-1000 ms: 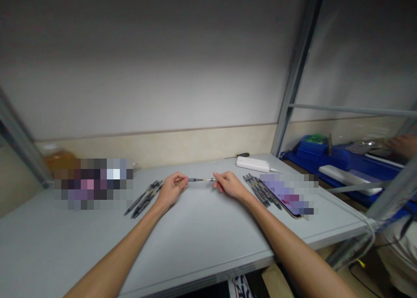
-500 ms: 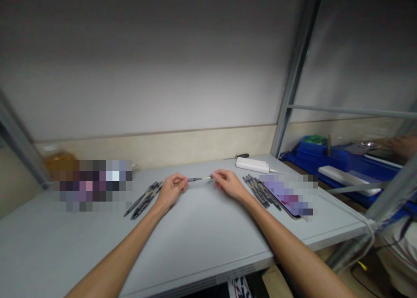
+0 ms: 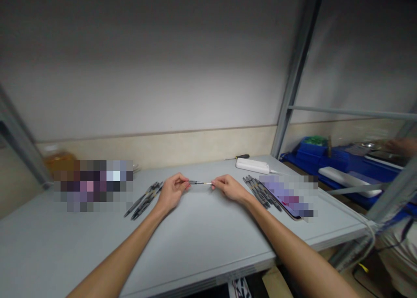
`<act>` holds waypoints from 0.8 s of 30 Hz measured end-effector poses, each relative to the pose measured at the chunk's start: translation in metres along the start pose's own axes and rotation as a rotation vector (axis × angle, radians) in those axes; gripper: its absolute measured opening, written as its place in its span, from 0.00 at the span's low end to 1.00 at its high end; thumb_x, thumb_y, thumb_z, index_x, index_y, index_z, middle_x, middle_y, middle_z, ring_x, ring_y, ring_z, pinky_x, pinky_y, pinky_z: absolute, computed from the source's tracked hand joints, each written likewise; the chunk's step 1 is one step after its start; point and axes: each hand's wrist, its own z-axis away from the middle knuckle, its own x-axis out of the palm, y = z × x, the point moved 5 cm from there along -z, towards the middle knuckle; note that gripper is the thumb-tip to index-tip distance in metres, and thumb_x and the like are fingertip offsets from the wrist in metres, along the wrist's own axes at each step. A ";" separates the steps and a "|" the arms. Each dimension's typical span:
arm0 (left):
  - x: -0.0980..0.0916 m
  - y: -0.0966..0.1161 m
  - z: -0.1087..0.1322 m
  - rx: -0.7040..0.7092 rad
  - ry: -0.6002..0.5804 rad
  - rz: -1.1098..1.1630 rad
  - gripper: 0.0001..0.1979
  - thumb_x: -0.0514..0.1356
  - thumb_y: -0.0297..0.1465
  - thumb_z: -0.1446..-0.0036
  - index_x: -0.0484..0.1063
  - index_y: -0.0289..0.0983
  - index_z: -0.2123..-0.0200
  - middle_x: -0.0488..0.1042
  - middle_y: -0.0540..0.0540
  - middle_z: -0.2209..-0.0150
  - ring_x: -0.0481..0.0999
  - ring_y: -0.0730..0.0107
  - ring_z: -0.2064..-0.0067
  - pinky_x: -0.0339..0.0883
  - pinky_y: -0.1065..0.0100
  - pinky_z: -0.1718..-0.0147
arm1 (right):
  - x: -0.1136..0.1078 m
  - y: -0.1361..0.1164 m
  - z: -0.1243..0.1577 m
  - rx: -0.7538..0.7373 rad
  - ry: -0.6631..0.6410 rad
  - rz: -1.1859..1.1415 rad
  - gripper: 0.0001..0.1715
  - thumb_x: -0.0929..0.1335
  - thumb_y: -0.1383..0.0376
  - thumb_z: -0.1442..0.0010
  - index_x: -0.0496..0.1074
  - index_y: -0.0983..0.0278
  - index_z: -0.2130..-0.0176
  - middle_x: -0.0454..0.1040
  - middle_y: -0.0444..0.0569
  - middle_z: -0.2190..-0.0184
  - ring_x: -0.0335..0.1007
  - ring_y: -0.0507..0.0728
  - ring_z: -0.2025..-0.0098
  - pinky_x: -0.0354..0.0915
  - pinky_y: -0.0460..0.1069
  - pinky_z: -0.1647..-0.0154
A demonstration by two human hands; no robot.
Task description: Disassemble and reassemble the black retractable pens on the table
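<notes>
The tabletop (image 3: 195, 246) is pale grey. The left pens (image 3: 143, 203) and right pens (image 3: 257, 191) are dark grey, yellowish-banded. Near its back edge, a white oblong block (image 3: 252, 165) and black-and-yellow screwdriver (image 3: 243, 157); beyond its right edge, blue trays (image 3: 309, 151).

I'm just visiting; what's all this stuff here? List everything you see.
Pen: 1, grey with gold, between the hands
Left pens: several overlapping, dark grey, table's left
Right pens: several overlapping, dark grey, table's right
Flat device: 1, lilac, mostly pixelated, beside right pens
Screwdriver: 1, black-yellow handle, back
White block: 1, white, before screwdriver
Container: 1, amber, far left, partly pixelated
Table: 1, pale grey, centre
Wall: 1, grey-white above cream, behind
Blue trays: several, blue, far right
Another person's hand: 1, blurred, right edge
Left hand: 1, bare, pinching pen
Right hand: 1, bare, at pen's other end
</notes>
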 end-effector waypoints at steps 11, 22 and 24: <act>0.001 -0.010 -0.003 -0.019 -0.016 0.038 0.11 0.61 0.36 0.55 0.65 0.35 0.76 0.70 0.51 0.81 0.67 0.77 0.79 0.59 0.74 0.77 | 0.002 -0.016 0.004 -0.117 0.170 0.356 0.20 0.61 0.54 0.43 0.72 0.66 0.64 0.68 0.44 0.78 0.60 0.50 0.76 0.55 0.45 0.73; 0.026 -0.005 0.012 -0.098 -0.032 0.068 0.10 0.60 0.35 0.55 0.65 0.35 0.77 0.69 0.51 0.82 0.66 0.77 0.81 0.59 0.73 0.79 | 0.029 -0.024 0.009 0.060 0.155 1.060 0.24 0.53 0.57 0.38 0.70 0.66 0.61 0.75 0.60 0.69 0.71 0.62 0.65 0.59 0.51 0.67; 0.026 0.003 0.014 -0.048 -0.022 -0.017 0.07 0.59 0.33 0.55 0.65 0.35 0.77 0.69 0.52 0.82 0.67 0.75 0.80 0.59 0.73 0.78 | 0.026 -0.023 0.009 0.056 0.157 1.053 0.27 0.52 0.56 0.37 0.72 0.66 0.62 0.75 0.61 0.69 0.71 0.62 0.66 0.59 0.52 0.67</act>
